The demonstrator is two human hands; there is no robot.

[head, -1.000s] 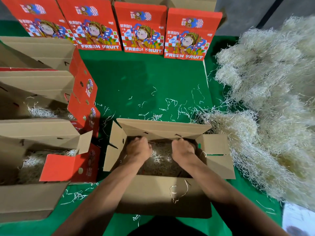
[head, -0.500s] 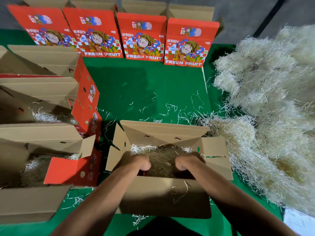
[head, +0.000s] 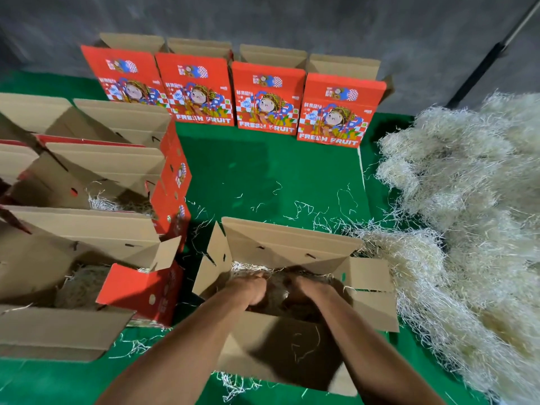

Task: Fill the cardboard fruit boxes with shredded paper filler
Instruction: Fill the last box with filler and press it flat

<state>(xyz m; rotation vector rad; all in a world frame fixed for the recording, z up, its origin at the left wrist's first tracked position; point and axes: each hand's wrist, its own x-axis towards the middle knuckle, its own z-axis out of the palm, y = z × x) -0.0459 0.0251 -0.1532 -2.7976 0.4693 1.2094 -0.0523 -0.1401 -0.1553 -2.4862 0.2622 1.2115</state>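
- Cardboard fruit boxes left of the open box already show filler: the nearest box and the one behind it.
- Four red boxes stand beyond it; their contents are hidden.
- Left hand and right hand reach down inside the open box, fingers curled into shredded paper; blur hides each grip.
- Right of it lies the loose filler heap.
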